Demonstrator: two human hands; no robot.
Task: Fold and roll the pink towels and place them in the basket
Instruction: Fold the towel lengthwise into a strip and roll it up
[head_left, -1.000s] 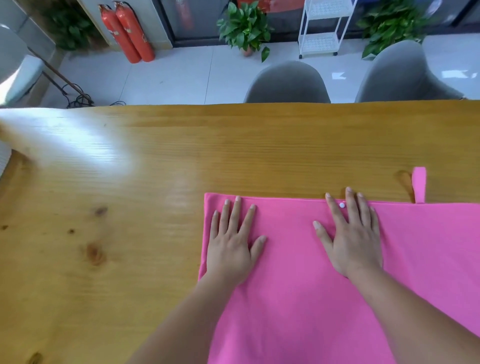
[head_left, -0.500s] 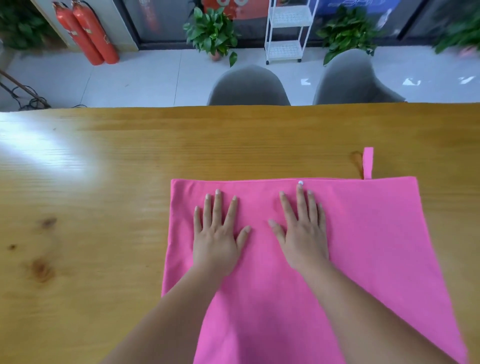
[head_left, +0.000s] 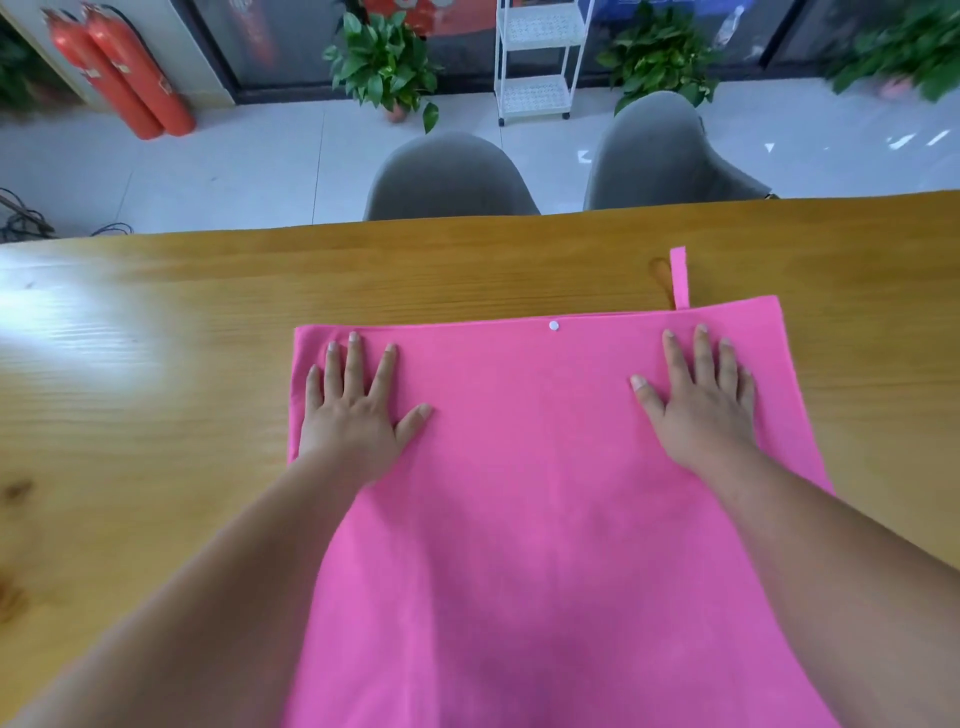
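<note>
A pink towel (head_left: 530, 467) lies flat on the wooden table (head_left: 156, 415), running from mid-table down to the near edge of the view. Its far edge carries a small white snap and a pink hanging loop (head_left: 679, 278) at the far right corner. My left hand (head_left: 353, 410) presses flat on the towel's far left corner, fingers straight and spread. My right hand (head_left: 698, 400) presses flat near the far right corner in the same way. No basket is in view.
Two grey chairs (head_left: 449, 179) stand behind the table's far edge. Beyond them are potted plants (head_left: 382, 67), a white wire shelf (head_left: 535, 57) and two red fire extinguishers (head_left: 124, 78) on the tiled floor. Bare wood shows left of the towel.
Both hands have slid apart along the towel's far edge, the left one to the left corner and the right one to the right corner. The white snap is now uncovered.
</note>
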